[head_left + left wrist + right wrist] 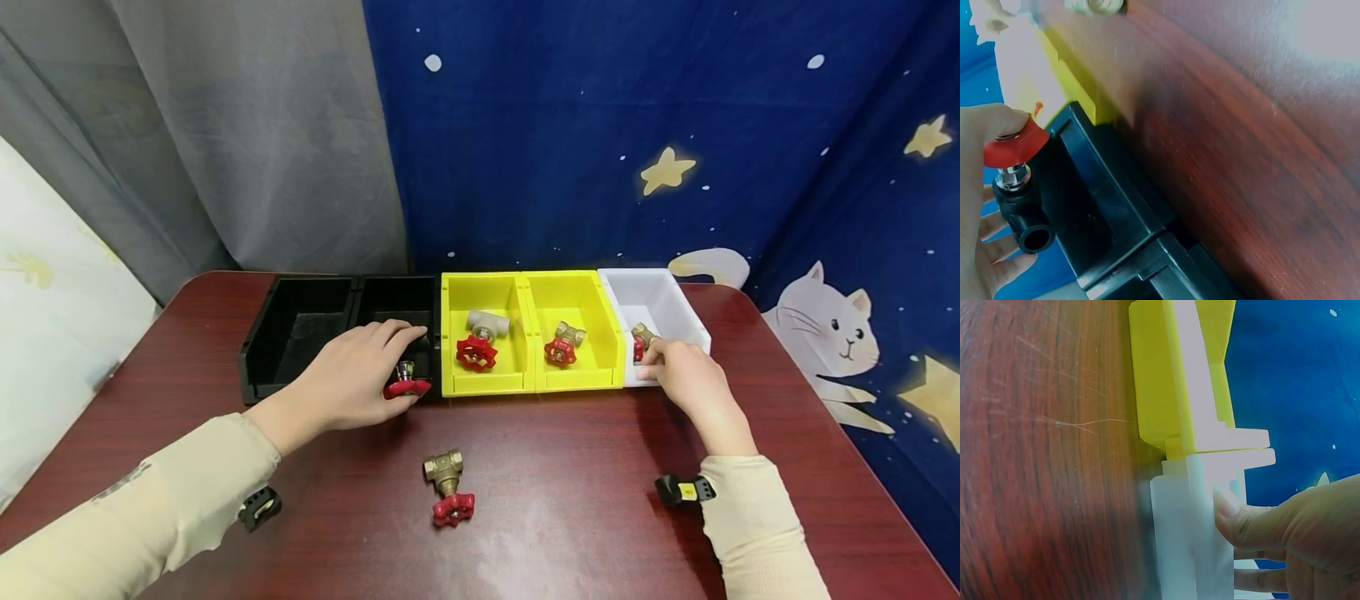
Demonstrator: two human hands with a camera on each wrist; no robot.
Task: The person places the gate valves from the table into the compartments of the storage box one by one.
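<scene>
My left hand holds a black valve with a red handwheel over the right-hand black bin. Its thumb presses on the wheel and the fingers reach behind the black body, as the left wrist view shows. At the white bin, my right hand reaches over the front rim, its fingertips at a brass valve with a red handwheel. That valve is partly covered by the fingers and hidden in the right wrist view. Another brass valve with a red wheel lies on the table before the bins.
Left of the middle stands a second black bin. One yellow bin holds a grey valve with a red wheel; the other yellow bin holds a brass valve. The bins stand in a row on a dark red table, curtains behind.
</scene>
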